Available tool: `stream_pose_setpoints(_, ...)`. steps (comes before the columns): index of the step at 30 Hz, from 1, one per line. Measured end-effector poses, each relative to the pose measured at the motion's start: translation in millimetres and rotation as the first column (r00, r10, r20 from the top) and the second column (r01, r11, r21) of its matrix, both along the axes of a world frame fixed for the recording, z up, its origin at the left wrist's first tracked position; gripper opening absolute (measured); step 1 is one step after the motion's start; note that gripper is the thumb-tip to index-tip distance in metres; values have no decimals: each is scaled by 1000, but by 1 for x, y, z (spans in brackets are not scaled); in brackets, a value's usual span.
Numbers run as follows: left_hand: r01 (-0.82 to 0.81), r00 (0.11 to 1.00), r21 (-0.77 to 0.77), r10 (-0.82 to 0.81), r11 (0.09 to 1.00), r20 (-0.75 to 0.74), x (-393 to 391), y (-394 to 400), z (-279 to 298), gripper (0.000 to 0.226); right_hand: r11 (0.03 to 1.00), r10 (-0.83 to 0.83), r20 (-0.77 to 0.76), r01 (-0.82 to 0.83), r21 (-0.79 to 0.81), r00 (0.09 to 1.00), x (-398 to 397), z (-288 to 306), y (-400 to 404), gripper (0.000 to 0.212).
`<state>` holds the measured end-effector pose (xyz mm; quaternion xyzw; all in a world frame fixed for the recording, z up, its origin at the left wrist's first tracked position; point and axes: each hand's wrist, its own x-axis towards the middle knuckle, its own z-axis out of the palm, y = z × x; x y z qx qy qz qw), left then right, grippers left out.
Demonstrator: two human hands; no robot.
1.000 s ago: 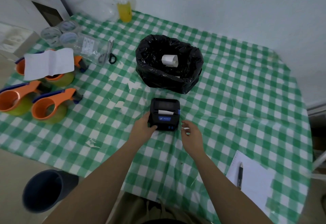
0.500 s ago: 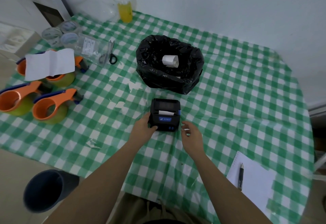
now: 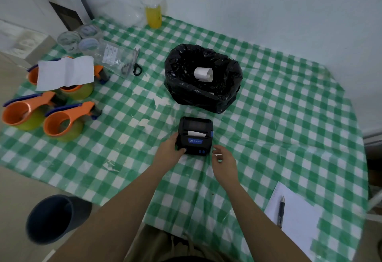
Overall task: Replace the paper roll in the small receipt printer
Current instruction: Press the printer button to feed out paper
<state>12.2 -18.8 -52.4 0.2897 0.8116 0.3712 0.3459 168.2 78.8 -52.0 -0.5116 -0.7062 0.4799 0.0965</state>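
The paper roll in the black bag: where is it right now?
In the head view, the paper roll lies inside the black bag, at table centre, just beyond the printer.

your left hand (image 3: pixel 170 151) grips the black receipt printer (image 3: pixel 195 135) on the checked tablecloth (image 3: pixel 279 121); your right hand (image 3: pixel 224 161) hovers open just beside it.

scissors (image 3: pixel 134 63) | tape dispensers (image 3: pixel 62 121) | pen (image 3: pixel 281 210) on notepad (image 3: pixel 297 220)

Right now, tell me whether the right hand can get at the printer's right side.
Probably yes. The right hand hovers open just beside the printer, nothing between them; the left hand grips only the opposite side.
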Motion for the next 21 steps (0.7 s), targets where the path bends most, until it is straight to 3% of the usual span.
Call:
stream_pose_setpoints(6,-44,994,-1,43,999,101,-1,-1,6,61,1000,16,-16,-16,-13,1000,-3,6,-4,32)
stream_pose_setpoints(11,-60,993,-78,67,995,95,3,-9,9,64,999,13,-3,-13,-37,1000,1,8,-5,31)
stream_pose_setpoints(21,-135,987,-29,137,990,79,12,-25,8,36,998,33,12,-32,-45,999,10,5,-9,31)
